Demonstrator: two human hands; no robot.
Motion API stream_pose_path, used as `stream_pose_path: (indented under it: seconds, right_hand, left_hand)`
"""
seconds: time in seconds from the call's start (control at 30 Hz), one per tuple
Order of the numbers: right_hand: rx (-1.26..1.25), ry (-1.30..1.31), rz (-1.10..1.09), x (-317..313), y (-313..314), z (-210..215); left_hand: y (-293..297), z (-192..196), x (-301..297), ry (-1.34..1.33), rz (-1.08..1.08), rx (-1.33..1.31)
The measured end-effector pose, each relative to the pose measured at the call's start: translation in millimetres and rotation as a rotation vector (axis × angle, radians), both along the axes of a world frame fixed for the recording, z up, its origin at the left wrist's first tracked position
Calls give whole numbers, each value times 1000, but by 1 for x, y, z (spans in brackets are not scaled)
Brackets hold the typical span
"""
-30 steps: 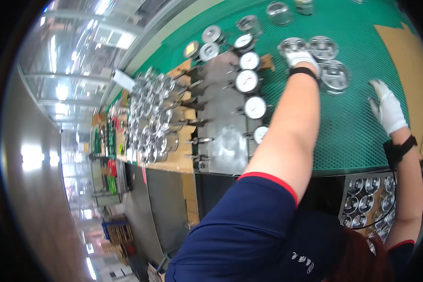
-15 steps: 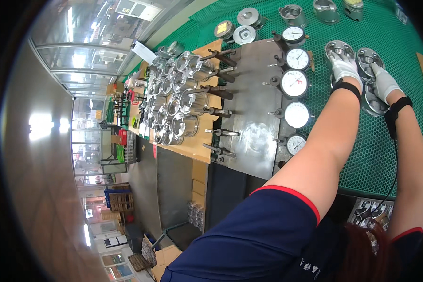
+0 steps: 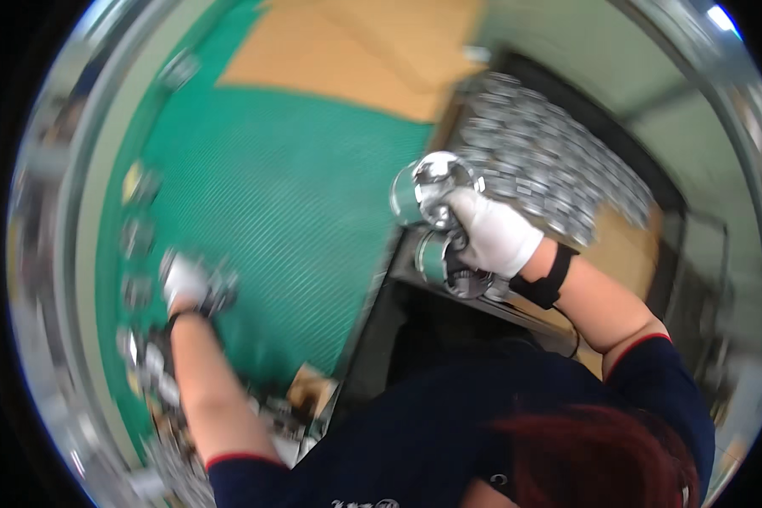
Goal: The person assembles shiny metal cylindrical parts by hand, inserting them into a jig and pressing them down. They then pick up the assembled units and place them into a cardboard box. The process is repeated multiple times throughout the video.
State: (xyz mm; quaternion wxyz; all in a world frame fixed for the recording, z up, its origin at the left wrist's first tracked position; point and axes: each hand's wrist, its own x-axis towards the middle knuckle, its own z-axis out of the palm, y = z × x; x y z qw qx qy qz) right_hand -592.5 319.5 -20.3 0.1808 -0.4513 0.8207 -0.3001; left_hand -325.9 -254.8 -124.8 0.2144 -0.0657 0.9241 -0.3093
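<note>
Holding two round metal gauge housings point(image 3: 436, 182), one with its open glassy face tipped up and a second tucked lower in the same grip, my right hand point(image 3: 493, 235), white-gloved, has its fingers point(image 3: 461, 203) curled tight round both, above the edge where the green ribbed mat point(image 3: 296, 195) ends and a dark gap begins. Item beside it: a heap of like silver housings point(image 3: 550, 169), piled loose on a brown surface to the right, just behind the glove. Item further out: my left hand point(image 3: 186, 284), also gloved, down on the mat at the far side, resting on a small metal part point(image 3: 222, 288); blur hides whether those fingers are closed on it, so I cannot tell. Risk, as I judge it: two housings in one fist are poorly secured, and the lower one could slip into the gap at the worktop edge; a swing rightward could knock the heap and start it sliding.
</note>
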Motion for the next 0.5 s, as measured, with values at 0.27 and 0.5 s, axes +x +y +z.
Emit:
stream_pose_path:
  seconds: [0.27,0.5]
  right_hand:
    - [480,9,-948,70,403,-6]
    - [659,-28,-1180,120,692,-56]
  left_hand:
    - [137,44,-89,633,805,545]
    - [388,112,-152,811,685,572]
